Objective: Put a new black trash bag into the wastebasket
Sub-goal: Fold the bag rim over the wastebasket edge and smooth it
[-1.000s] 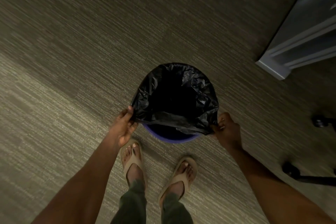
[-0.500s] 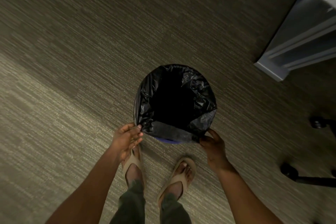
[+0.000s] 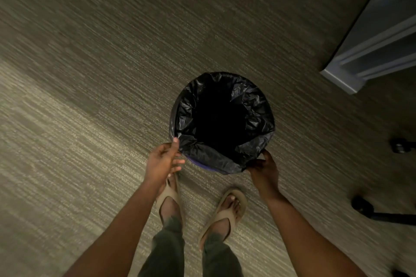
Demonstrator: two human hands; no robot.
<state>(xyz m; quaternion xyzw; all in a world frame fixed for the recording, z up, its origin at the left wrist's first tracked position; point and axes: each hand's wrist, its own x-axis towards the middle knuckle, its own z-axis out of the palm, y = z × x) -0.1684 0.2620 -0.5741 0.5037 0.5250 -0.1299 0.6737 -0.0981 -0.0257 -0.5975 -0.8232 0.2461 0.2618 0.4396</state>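
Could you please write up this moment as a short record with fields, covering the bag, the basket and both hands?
setting: carpet floor, seen from above
bag: black bag lines the basket, its edge folded over the rim
basket: only a purple strip shows under the bag's near edge
left hand: left hand at the near-left rim, thumb on the bag's edge
right hand: right hand at the near-right rim, fingers on the bag's edge
feet: in sandals, just short of the basket
other: chair casters at right
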